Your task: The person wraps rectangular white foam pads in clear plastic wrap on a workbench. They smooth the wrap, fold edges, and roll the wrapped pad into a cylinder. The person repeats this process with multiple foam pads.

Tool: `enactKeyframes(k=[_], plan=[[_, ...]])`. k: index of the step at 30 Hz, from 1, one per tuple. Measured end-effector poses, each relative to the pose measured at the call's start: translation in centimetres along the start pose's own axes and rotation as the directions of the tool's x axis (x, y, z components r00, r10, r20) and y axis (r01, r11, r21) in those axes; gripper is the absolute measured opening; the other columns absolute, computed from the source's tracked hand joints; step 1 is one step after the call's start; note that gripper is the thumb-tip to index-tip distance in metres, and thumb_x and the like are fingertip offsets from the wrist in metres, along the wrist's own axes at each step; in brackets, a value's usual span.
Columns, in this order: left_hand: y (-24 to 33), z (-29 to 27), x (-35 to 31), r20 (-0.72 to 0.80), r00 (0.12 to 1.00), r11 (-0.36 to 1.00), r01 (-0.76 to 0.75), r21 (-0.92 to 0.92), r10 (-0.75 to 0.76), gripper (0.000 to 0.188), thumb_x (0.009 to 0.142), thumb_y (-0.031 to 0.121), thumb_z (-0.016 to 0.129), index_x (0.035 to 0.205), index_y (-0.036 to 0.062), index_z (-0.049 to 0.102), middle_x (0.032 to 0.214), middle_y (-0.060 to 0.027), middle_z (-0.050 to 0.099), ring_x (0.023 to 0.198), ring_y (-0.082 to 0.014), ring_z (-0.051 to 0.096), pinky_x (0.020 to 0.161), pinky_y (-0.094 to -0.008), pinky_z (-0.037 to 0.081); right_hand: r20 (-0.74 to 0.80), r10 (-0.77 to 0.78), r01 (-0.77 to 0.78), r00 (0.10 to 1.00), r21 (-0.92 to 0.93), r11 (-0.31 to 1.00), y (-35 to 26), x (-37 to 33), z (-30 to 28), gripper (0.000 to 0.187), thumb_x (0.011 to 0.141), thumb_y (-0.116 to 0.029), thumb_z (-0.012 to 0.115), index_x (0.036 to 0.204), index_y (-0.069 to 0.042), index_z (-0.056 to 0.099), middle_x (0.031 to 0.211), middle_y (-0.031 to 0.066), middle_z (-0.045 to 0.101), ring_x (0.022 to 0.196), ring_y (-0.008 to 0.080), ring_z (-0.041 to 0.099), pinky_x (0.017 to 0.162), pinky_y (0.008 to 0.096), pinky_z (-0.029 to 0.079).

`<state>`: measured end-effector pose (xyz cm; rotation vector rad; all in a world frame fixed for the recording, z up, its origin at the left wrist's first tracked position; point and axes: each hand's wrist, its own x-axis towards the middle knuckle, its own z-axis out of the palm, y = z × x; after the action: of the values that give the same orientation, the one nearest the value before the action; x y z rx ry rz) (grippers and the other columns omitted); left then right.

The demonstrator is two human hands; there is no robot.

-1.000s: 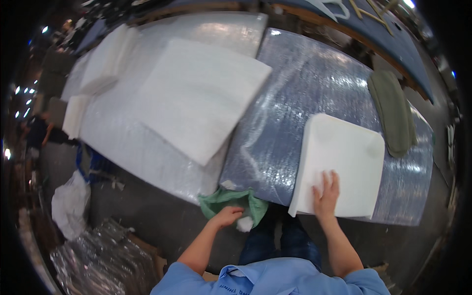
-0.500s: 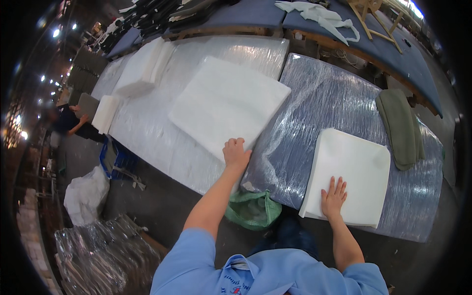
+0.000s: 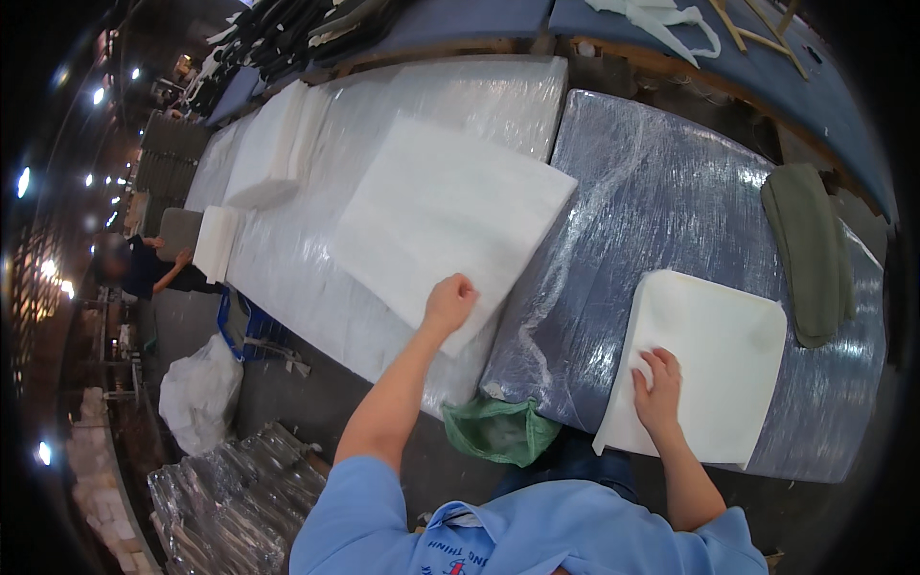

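Note:
My left hand [image 3: 451,306] is over the near corner of a flat white square sheet of padding [image 3: 450,201], its fingers curled closed. Whether it pinches the sheet is hidden by the hand. My right hand [image 3: 658,388] rests on or just above a white cushion-like pad [image 3: 719,355] with rounded far corners and a thin edge along its left side. The right fingers are bent but apart, with nothing in them. Beyond that pad, to the right, lies a folded grey-green cloth piece [image 3: 807,254].
Both pads lie on a plastic-wrapped surface, whitish [image 3: 307,278] on the left and blue [image 3: 661,182] on the right. A stack of white pads [image 3: 268,149] stands at far left. A green sack [image 3: 503,431] hangs in front. Another person [image 3: 144,264] handles a grey pad.
My left fingers have curled closed and moved slightly left on the sheet. My right hand has gone from lying flat on the pad to bent fingers. The whole view has shifted slightly.

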<state>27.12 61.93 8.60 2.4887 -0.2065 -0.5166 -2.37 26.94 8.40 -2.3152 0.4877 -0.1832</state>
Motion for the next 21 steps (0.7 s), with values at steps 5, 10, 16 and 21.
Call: enactKeyframes(k=[5, 10, 16, 21], plan=[[1.7, 5.0, -1.9, -0.157, 0.941, 0.827, -0.175, 0.534, 0.3, 0.02, 0.085, 0.024, 0.081, 0.091, 0.0088, 0.069, 0.095, -0.0105, 0.065, 0.098, -0.0342, 0.063, 0.085, -0.0472, 0.052, 0.278, -0.015, -0.107, 0.96, 0.416, 0.903, -5.6, 7.0, 6.6, 0.027, 0.094, -0.014, 0.073, 0.119, -0.003, 0.072, 0.106, 0.0133, 0.073, 0.094, 0.0252, 0.072, 0.081, 0.0336, 0.057], [-1.1, 2.8, 0.0, -0.104, 0.985, 0.961, -0.111, 0.252, 0.141, 0.017, 0.086, 0.02, 0.08, 0.09, 0.0085, 0.069, 0.091, -0.009, 0.067, 0.088, -0.0258, 0.064, 0.078, -0.0406, 0.052, 0.46, -0.002, -0.276, 0.888, 0.536, 0.798, -7.7, 7.3, 11.5, 0.026, 0.098, -0.016, 0.071, 0.12, -0.003, 0.072, 0.105, 0.012, 0.075, 0.093, 0.0199, 0.073, 0.081, 0.0322, 0.057], [-0.7, -3.8, 1.7, 0.154, 0.965, 0.81, 0.262, -0.524, -0.213, 0.009, 0.095, 0.011, 0.073, 0.097, 0.0053, 0.067, 0.085, 0.0031, 0.065, 0.077, -0.0082, 0.057, 0.07, -0.0251, 0.047, 0.523, -0.122, -0.238, 0.844, 0.568, 0.788, -11.8, 8.9, 16.3, 0.026, 0.1, -0.017, 0.069, 0.122, -0.003, 0.072, 0.097, 0.0087, 0.076, 0.089, 0.0148, 0.071, 0.082, 0.031, 0.056], [0.7, -8.1, 1.6, -0.101, 0.972, 0.911, 0.16, -0.38, -0.213, 0.006, 0.099, 0.009, 0.068, 0.099, 0.0048, 0.064, 0.088, 0.002, 0.064, 0.079, -0.0061, 0.055, 0.071, -0.0239, 0.045, 0.633, -0.145, -0.479, 0.76, 0.697, 0.533, -18.6, 15.3, 22.1, 0.055, 0.1, -0.027, 0.069, 0.15, -0.007, 0.054, 0.133, 0.0131, 0.067, 0.109, 0.0209, 0.068, 0.085, 0.0343, 0.057]])
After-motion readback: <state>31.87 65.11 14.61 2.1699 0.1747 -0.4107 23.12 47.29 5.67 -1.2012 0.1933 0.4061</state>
